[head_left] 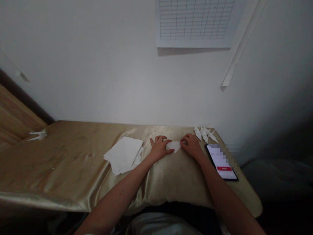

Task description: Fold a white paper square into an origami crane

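Pale wall (pixel 105 81); gold-covered desk (pixel 83 156), far edge along it. Ragged paper stack (pixel 124 151) left of centre, midway between the desk's far and near edges. Lit phone (pixel 223 168) just inside the right edge. Left hand (pixel 159 149): thumb and forefinger apart on the slip (pixel 174 146), other fingers spread. Right hand (pixel 191 146): narrow pinch on the slip's right corner. Folded birds (pixel 204 134), white, clustered at the far right corner. Slip itself white, folded, lying between both hands, nearer the far edge.
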Demonstrator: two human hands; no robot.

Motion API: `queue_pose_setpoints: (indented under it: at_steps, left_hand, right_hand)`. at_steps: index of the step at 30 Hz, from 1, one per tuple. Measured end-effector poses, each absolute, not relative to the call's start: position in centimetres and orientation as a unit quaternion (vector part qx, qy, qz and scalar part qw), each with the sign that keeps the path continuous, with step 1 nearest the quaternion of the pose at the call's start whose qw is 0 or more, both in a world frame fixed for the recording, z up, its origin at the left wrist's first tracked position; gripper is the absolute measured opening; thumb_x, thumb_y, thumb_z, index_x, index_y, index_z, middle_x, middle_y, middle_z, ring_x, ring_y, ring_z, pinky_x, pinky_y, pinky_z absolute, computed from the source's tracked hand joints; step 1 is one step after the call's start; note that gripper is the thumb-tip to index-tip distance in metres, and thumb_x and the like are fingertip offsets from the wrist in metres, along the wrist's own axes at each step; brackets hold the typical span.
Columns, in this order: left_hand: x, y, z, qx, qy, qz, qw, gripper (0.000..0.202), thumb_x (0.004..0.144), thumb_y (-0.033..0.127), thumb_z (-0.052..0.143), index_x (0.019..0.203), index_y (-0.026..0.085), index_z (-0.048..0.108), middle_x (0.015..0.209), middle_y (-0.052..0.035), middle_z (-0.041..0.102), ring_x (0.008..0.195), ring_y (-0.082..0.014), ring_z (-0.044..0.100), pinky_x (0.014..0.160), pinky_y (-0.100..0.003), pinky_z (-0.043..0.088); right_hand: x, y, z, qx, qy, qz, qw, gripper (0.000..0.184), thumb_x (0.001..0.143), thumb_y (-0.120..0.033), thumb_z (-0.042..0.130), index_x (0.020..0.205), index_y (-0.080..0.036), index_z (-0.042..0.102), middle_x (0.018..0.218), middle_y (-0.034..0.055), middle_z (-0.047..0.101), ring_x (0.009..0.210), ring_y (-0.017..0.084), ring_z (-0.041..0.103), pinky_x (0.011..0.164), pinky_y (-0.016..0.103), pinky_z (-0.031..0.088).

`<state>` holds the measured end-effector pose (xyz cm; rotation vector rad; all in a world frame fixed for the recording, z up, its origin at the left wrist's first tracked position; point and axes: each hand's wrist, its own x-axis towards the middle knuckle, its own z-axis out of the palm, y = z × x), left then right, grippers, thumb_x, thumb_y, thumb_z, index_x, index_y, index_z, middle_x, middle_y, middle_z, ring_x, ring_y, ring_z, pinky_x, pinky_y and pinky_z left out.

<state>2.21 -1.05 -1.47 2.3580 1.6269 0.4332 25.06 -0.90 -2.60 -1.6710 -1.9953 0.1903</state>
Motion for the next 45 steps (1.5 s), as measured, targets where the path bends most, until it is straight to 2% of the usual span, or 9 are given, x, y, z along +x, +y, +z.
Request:
queue_pose_setpoints:
  at_steps: [5, 11, 15, 18, 22, 27, 31, 40, 45]
  left_hand:
    - [2.3, -1.1, -1.3, 0.813, 0.543, 0.168, 0.125, 0.06, 0.079, 0.058, 0.078, 0.136, 0.042, 0.063, 0.145, -0.007, 0.052, 0.141, -0.0366, 0.037, 0.117, -0.076, 0.011]
    - [2.4, -1.3, -0.9, 0.822, 0.528, 0.178, 0.118, 0.06, 0.08, 0.051, 0.08, 0.136, 0.044, 0.061, 0.147, -0.0054, 0.049, 0.142, -0.0341, 0.035, 0.119, -0.072, 0.01]
    - [2.4, -1.5, -1.0, 0.826, 0.518, 0.195, 0.107, 0.058, 0.08, 0.047, 0.081, 0.134, 0.044, 0.062, 0.149, -0.0049, 0.048, 0.143, -0.0335, 0.034, 0.119, -0.071, 0.01]
    - [2.4, -1.4, -1.2, 0.819, 0.521, 0.219, 0.097, 0.065, 0.081, 0.042, 0.08, 0.141, 0.042, 0.055, 0.15, -0.0072, 0.046, 0.143, -0.0343, 0.035, 0.119, -0.07, 0.011]
    - [2.4, -1.2, -1.2, 0.795, 0.534, 0.273, 0.088, 0.077, 0.081, 0.033, 0.079, 0.149, 0.029, 0.045, 0.147, -0.0121, 0.048, 0.14, -0.0339, 0.04, 0.12, -0.063, 0.019]
    - [2.3, -1.1, -1.1, 0.799, 0.506, 0.313, 0.085, 0.045, 0.083, 0.026, 0.077, 0.126, 0.027, 0.063, 0.137, -0.0094, 0.058, 0.133, -0.0314, 0.047, 0.118, -0.059, 0.025]
    - [2.4, -1.3, -1.4, 0.811, 0.488, 0.313, 0.083, 0.03, 0.088, 0.029, 0.074, 0.117, 0.031, 0.072, 0.139, -0.0068, 0.059, 0.135, -0.0307, 0.046, 0.118, -0.059, 0.025]
    - [2.7, -1.1, -1.7, 0.796, 0.524, 0.28, 0.119, 0.037, 0.094, 0.042, 0.068, 0.131, 0.036, 0.068, 0.142, -0.004, 0.063, 0.139, -0.0326, 0.045, 0.12, -0.067, 0.019]
    - [2.8, -1.4, -1.6, 0.792, 0.529, 0.272, 0.138, 0.05, 0.089, 0.055, 0.07, 0.134, 0.033, 0.064, 0.138, -0.0062, 0.066, 0.141, -0.0344, 0.045, 0.12, -0.071, 0.011]
  right_hand:
    - [24.3, -1.0, -2.8, -0.567, -0.772, 0.079, 0.276, 0.03, 0.096, -0.03, 0.057, 0.122, -0.026, 0.07, 0.128, 0.0078, 0.063, 0.125, 0.024, 0.052, 0.109, 0.042, 0.039]
    - [23.8, -0.8, -2.9, -0.564, -0.782, 0.091, 0.248, 0.022, 0.096, -0.028, 0.057, 0.111, -0.025, 0.074, 0.118, 0.0072, 0.068, 0.119, 0.025, 0.053, 0.108, 0.044, 0.04]
    - [23.9, -0.7, -2.7, -0.565, -0.772, 0.107, 0.272, 0.017, 0.094, -0.027, 0.06, 0.101, -0.022, 0.075, 0.113, 0.0078, 0.07, 0.114, 0.024, 0.056, 0.105, 0.041, 0.042]
    - [24.1, -0.7, -2.6, -0.561, -0.758, 0.12, 0.31, 0.014, 0.092, -0.027, 0.063, 0.096, -0.021, 0.075, 0.109, 0.0082, 0.073, 0.111, 0.023, 0.059, 0.104, 0.04, 0.043]
    - [24.3, -0.7, -2.5, -0.558, -0.716, 0.124, 0.401, 0.015, 0.091, -0.03, 0.063, 0.09, -0.021, 0.076, 0.102, 0.0082, 0.076, 0.104, 0.024, 0.065, 0.101, 0.041, 0.047]
    - [24.0, -0.6, -2.8, -0.542, -0.657, 0.117, 0.511, 0.02, 0.089, -0.038, 0.065, 0.088, -0.023, 0.078, 0.101, 0.009, 0.078, 0.102, 0.026, 0.068, 0.1, 0.045, 0.05]
    - [23.5, -0.7, -3.0, -0.517, -0.678, 0.139, 0.504, 0.016, 0.087, -0.036, 0.068, 0.089, -0.025, 0.081, 0.107, 0.0084, 0.078, 0.107, 0.027, 0.067, 0.102, 0.047, 0.049]
    - [23.3, -0.9, -2.5, -0.478, -0.744, 0.123, 0.45, 0.018, 0.091, -0.029, 0.063, 0.087, -0.025, 0.081, 0.102, 0.0075, 0.077, 0.103, 0.025, 0.065, 0.1, 0.045, 0.047]
    - [23.3, -0.9, -2.6, -0.471, -0.769, 0.108, 0.419, 0.022, 0.087, -0.02, 0.066, 0.101, -0.029, 0.081, 0.105, 0.0063, 0.075, 0.106, 0.025, 0.063, 0.1, 0.045, 0.046]
